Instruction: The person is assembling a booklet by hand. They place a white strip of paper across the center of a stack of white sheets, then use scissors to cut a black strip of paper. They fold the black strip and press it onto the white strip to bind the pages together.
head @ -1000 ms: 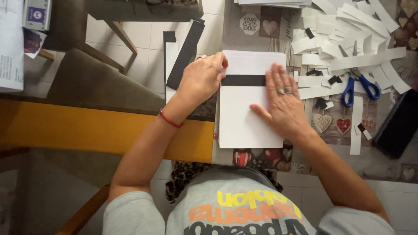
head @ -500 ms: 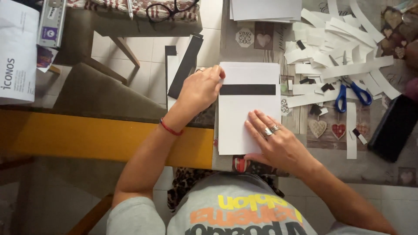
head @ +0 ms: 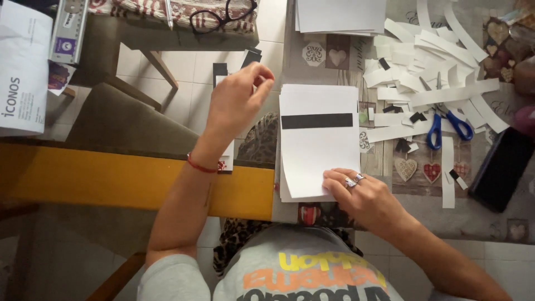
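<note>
A stack of white sheets (head: 317,156) lies on the table, and the top sheet carries a black band (head: 316,121) across it. My right hand (head: 365,198), with rings on it, presses flat on the stack's lower right corner. My left hand (head: 237,103), a red cord at its wrist, is off the stack to the left. Its fingers are curled and pinched over a black paper strip (head: 252,56), whose far end shows past the fingertips. Most of that strip is hidden under the hand.
Blue-handled scissors (head: 446,120) lie among several cut white strips (head: 423,83) to the right. A dark flat case (head: 501,167) lies at the far right and more white sheets (head: 340,14) at the top. Left of the table are a yellow board (head: 111,178) and a chair holding glasses (head: 223,17).
My left hand has lifted off the stack's upper left edge and closed over the black strip beside it. My right hand slid down from the sheet's middle to its lower right corner.
</note>
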